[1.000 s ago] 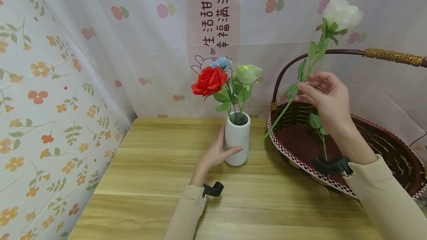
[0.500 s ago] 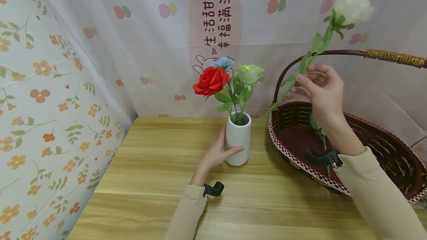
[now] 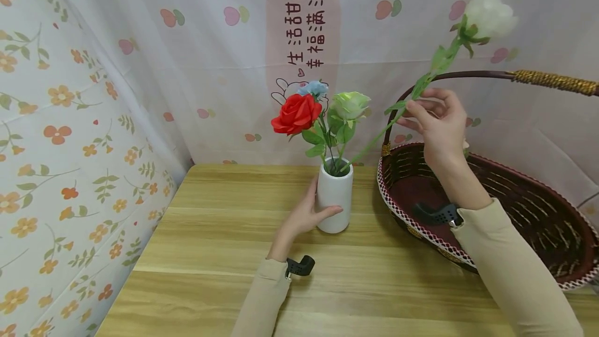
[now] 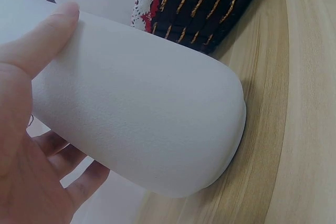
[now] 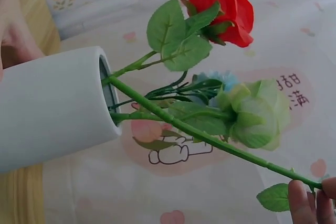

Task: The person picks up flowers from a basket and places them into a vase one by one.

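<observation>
A white vase (image 3: 334,199) stands upright on the wooden table, with a red rose (image 3: 297,114), a pale green rose (image 3: 351,105) and a small blue flower (image 3: 313,89) in it. My left hand (image 3: 306,211) grips the vase from the left side, thumb across its front. In the right wrist view, the green stem of a white rose (image 3: 489,13) crosses the vase's mouth, its lower end right at the rim. Fingers of my right hand (image 3: 442,124) pinch that stem partway up, and the bloom leans up to the right.
A dark brown woven basket (image 3: 533,212) with a lace-trimmed rim and a tall arched handle (image 3: 554,81) stands on the right, under my right forearm. Patterned curtains (image 3: 210,66) hang behind and to the left of the table (image 3: 210,254).
My right hand has moved left with the white rose, bringing the stem's lower end from beside the basket to the vase's mouth. The left hand keeps its hold on the vase.
</observation>
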{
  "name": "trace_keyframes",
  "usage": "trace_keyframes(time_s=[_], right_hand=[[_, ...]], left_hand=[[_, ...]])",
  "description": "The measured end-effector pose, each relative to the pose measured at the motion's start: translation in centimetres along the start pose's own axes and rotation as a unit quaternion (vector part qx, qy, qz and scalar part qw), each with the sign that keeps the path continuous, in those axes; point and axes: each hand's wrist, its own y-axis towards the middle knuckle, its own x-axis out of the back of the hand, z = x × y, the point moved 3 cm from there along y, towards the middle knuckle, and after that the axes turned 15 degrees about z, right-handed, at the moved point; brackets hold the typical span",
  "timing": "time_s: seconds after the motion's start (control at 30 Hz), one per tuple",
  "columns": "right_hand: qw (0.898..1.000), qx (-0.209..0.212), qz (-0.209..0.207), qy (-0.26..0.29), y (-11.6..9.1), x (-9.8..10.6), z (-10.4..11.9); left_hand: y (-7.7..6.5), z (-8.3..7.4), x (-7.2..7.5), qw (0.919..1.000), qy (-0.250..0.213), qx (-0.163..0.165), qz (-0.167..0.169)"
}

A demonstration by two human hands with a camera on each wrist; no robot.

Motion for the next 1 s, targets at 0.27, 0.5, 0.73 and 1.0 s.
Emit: trace_keyframes(time_s=[0.27,0.5,0.73,1.0], right_hand=[[1.0,-0.002,0.011,-0.018,0.0,-0.8,-1.2],[0.999,-0.025,0.019,-0.037,-0.3,-1.6,-2.4],[0.998,-0.031,0.031,-0.036,-0.9,-2.0,-3.4],[0.997,-0.031,0.045,-0.046,-1.2,-2.5,-4.2]], left_hand=[[0.0,0.0,0.0,1.0,0.006,0.0,-0.002],[0.0,-0.1,0.0,0.9999,0.01,-0.007,-0.001],[0.0,0.0,0.0,0.9998,0.009,-0.015,-0.003],[0.1,0.0,0.1,0.9999,0.005,-0.016,-0.003]])
